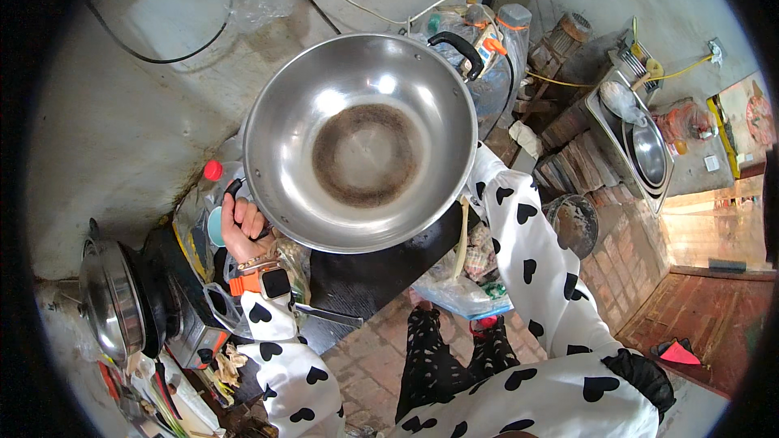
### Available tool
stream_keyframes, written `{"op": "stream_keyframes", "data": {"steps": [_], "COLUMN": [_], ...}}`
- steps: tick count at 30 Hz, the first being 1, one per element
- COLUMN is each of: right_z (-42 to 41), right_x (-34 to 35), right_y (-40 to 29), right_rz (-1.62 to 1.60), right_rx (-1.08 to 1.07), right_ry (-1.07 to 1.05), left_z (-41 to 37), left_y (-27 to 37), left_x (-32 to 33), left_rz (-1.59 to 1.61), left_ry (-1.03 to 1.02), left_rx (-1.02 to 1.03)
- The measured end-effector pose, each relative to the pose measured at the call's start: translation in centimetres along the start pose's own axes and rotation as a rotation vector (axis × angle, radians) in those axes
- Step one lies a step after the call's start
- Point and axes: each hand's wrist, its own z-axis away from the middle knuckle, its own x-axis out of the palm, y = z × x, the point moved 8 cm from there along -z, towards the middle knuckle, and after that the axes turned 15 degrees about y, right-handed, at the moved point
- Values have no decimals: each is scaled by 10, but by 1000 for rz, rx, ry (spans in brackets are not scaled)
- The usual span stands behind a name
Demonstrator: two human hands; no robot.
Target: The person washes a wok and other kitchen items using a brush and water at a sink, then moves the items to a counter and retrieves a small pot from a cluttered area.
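Note:
A large two-handled stainless steel wok (365, 152) is held up before me, tilted so that its inside faces me. A brown ring stains its bottom. My left hand (244, 225) grips the black side handle at its lower left. My right hand is hidden behind the wok's right side; only the sleeve shows, running up to the rim. The other black handle (457, 52) stands out at the upper right with no hand on it. Behind and below the wok lies a dark tabletop (365, 277), with a knife (331, 315) at its front edge.
At the left a lidded pan (112, 301) sits on a stove (198, 334). Plastic bags with bottles (514, 18) stand beyond the wok. A bag of goods (478, 255) is near my legs. On the right are a metal bucket (572, 225) and a steel sink (648, 155) holding bowls.

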Motion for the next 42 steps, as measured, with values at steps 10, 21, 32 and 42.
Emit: {"op": "stream_keyframes", "data": {"steps": [10, 21, 32, 42], "right_z": [-90, 31, 30, 42], "right_x": [-37, 82, 76, 120], "right_y": [73, 45, 42, 1], "right_rz": [-136, -1424, -1401, -1463], "right_rx": [234, 972, 942, 1047], "right_ry": [503, 712, 754, 603], "left_z": [-3, -4, -8, -28], "left_y": [-6, 0, -2, 1], "left_x": [16, 3, 4, -18], "left_rz": [-82, -87, -91, -64], "left_ry": [-21, -7, -47, -69], "left_rx": [16, 1, 7, -74]}}
